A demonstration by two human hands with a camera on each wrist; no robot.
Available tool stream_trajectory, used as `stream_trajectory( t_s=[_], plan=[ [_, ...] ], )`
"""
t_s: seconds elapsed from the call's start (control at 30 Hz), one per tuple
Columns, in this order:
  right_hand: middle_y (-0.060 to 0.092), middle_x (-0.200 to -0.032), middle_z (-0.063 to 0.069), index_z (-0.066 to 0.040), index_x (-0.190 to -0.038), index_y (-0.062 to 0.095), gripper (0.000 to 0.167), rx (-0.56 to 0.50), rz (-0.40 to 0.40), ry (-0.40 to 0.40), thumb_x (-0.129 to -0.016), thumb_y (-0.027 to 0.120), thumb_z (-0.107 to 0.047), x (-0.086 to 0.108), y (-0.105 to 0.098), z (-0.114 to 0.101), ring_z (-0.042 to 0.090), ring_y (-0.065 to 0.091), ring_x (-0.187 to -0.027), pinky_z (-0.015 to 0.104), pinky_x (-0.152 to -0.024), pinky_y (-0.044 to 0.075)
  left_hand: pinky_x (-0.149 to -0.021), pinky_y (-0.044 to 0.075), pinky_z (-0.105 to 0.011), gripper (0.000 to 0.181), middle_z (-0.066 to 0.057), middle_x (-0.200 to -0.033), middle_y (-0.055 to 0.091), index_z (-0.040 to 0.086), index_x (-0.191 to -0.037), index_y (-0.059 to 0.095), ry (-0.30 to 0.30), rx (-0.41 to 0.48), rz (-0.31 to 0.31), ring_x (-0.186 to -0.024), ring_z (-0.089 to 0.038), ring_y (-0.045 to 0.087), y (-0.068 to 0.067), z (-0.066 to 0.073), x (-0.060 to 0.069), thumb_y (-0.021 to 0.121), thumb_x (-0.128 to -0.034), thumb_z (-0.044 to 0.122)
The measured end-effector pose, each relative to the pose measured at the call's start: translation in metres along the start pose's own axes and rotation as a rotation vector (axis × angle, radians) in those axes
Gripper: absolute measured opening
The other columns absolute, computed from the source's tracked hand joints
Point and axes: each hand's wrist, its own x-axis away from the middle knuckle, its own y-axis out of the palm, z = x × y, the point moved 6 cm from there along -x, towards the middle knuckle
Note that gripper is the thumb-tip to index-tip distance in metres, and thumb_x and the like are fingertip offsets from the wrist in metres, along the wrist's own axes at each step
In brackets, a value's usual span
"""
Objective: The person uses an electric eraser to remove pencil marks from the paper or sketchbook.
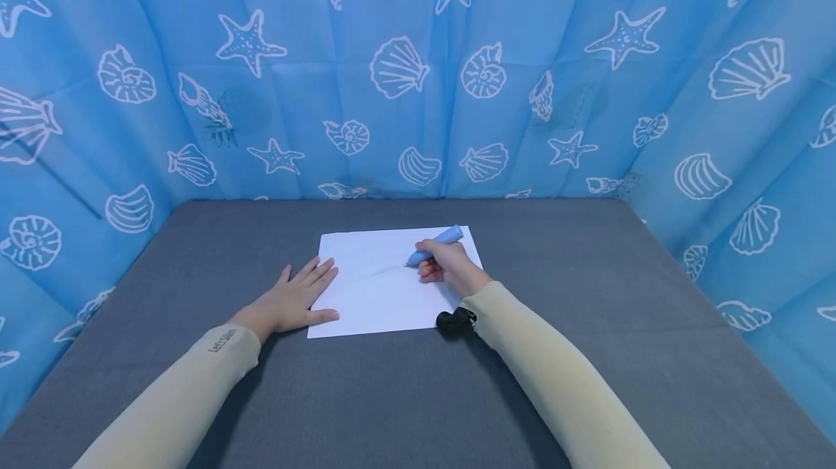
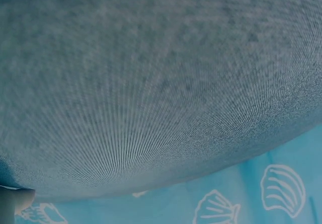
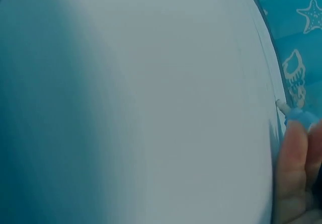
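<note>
A white sheet of paper [image 1: 366, 302] lies on the grey cloth. The right hand [image 1: 451, 266] grips a blue marker [image 1: 449, 235] over the sheet's right half, tip pointing left and down at the paper. In the right wrist view the fingers [image 3: 293, 158] hold the blue marker [image 3: 302, 117], its pale tip at the paper [image 3: 191, 108]. The left hand [image 1: 297, 300] rests flat with spread fingers on the sheet's left edge. Only a bit of the left hand [image 2: 22, 200] shows in the left wrist view.
Grey cloth [image 1: 366, 396] covers the table. A blue curtain [image 1: 353, 77] with white shells and starfish stands behind and at both sides. A small black object [image 1: 451, 321] sits at the right wrist, by the sheet's lower right corner.
</note>
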Motion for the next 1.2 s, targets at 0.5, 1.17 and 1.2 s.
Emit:
stream_trajectory(
  t_s=[0.5,1.17,1.2],
  plan=[
    [0.057,-0.060,0.006,0.001,-0.082,0.063,0.023,0.013,-0.017,-0.011,-0.092,0.067,-0.020,-0.0013,0.0015,0.0005,0.010,0.054,-0.047,0.025,-0.051,0.054,-0.109,-0.002,-0.068,0.094,-0.011,-0.162,0.011,0.009,-0.156,0.019,-0.007,0.001,0.003,-0.148,-0.034,0.002,0.0044,-0.0052,-0.0021,0.044,-0.0892,0.071],
    [0.057,-0.061,0.006,0.000,-0.083,0.063,0.023,0.025,-0.024,-0.010,-0.092,0.066,-0.021,-0.0008,0.0028,-0.0001,0.010,0.054,-0.048,0.024,-0.050,0.053,-0.107,0.000,-0.069,0.092,-0.014,-0.161,0.013,0.005,-0.154,0.022,0.010,0.011,-0.003,-0.147,-0.037,0.004,-0.0001,0.0012,-0.0002,0.046,-0.0911,0.067],
    [0.057,-0.060,0.006,0.000,-0.082,0.064,0.023,0.026,-0.025,-0.011,-0.092,0.066,-0.020,-0.0007,0.0029,-0.0001,0.010,0.054,-0.047,0.024,-0.050,0.052,-0.107,0.000,-0.069,0.092,-0.014,-0.161,0.013,0.005,-0.154,0.022,0.011,0.010,-0.003,-0.147,-0.037,0.004,-0.0002,0.0014,-0.0002,0.046,-0.0912,0.067]
  ],
)
